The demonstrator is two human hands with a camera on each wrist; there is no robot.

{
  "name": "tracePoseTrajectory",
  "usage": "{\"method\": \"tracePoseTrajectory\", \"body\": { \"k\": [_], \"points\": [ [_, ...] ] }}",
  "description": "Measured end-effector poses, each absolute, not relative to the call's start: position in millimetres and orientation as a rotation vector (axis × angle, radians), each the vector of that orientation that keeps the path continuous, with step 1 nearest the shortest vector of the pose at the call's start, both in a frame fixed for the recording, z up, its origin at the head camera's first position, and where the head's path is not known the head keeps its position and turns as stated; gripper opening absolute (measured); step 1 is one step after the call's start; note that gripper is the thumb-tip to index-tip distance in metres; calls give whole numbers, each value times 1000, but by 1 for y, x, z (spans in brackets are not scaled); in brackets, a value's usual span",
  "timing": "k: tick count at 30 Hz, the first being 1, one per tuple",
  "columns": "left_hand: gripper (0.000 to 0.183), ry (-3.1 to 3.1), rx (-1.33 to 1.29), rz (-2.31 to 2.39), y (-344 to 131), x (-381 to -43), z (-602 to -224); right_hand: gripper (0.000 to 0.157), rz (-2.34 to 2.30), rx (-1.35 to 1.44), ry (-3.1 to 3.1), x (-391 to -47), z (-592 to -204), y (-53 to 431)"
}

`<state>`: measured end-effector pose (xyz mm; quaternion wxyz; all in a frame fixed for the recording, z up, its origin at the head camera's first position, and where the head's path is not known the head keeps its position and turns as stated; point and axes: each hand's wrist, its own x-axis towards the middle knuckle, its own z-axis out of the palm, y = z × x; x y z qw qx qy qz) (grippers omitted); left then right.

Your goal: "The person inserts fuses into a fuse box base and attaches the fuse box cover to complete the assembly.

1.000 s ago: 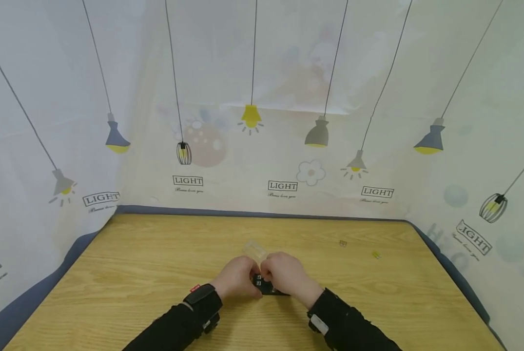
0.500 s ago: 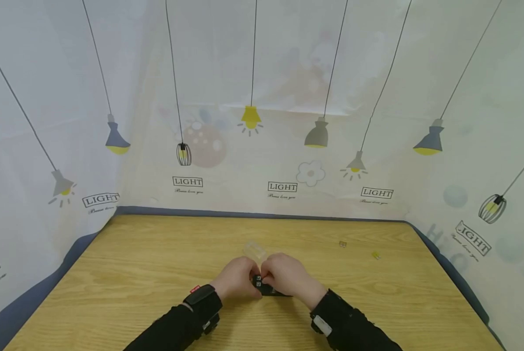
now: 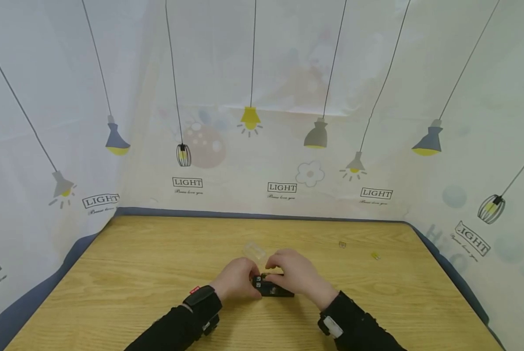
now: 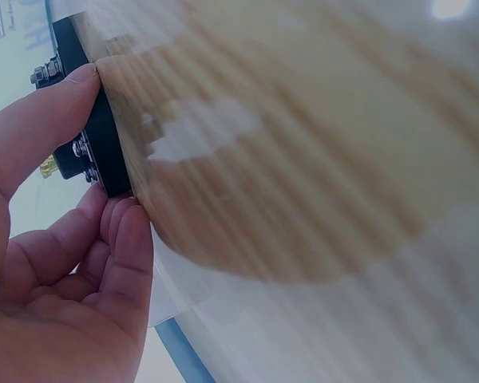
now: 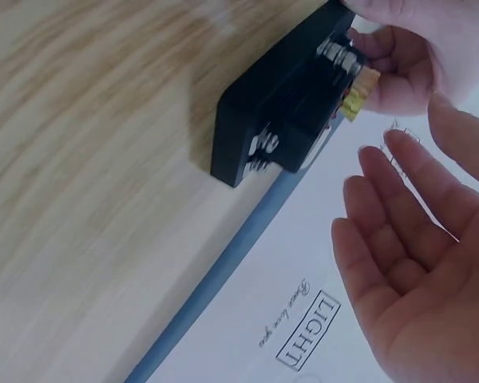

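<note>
Tabletop: 2 hands at black device

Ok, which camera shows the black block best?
Right wrist: the black block is large, mostly uncovered, its metal fittings showing. Left wrist: the left hand hides part of it. Head: it's small, partly covered.

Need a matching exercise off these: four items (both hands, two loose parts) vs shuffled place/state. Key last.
1. left hand
2. right hand
3. clear plastic piece
4. small yellow piece

A. on the table, just beyond the hands
B. holds nothing
C. toward the right side of the table
D. grips the black block

Pairs: 1-D, 2-B, 3-A, 4-C
</note>
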<state>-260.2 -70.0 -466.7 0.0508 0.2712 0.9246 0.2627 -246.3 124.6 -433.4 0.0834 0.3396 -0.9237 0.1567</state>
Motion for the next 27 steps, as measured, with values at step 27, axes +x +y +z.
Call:
{"method": "tracePoseTrajectory", "body": {
  "k": [27],
  "points": [
    [42, 2831, 755, 771, -68, -257, -464, 75, 548, 788, -3040, -247, -439, 176]
  ]
}}
